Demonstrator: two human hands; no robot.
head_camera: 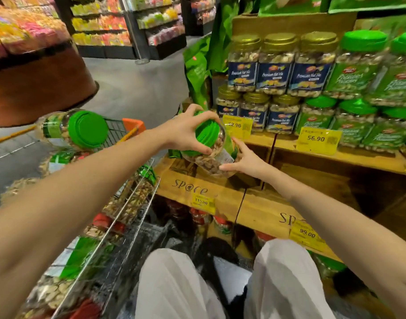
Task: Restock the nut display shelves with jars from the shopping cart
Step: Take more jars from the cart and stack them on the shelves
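Note:
A clear nut jar (211, 155) with a green lid is held tilted over the wooden shelf (222, 196), lid toward me. My left hand (188, 130) grips it round the lid from above. My right hand (245, 160) holds the jar's body from the right and below. The shopping cart (126, 217) stands at the left, loaded with several nut jars; one green-lidded jar (75, 130) lies on its side on top.
Above the wooden shelf, an upper shelf (335, 155) carries gold-lidded nut mix jars (275, 65) and green-lidded pistachio jars (356, 65), with yellow price tags (317, 140). Red-lidded jars (199, 215) sit below. A round display stand (36, 84) is at far left. My legs are at the bottom.

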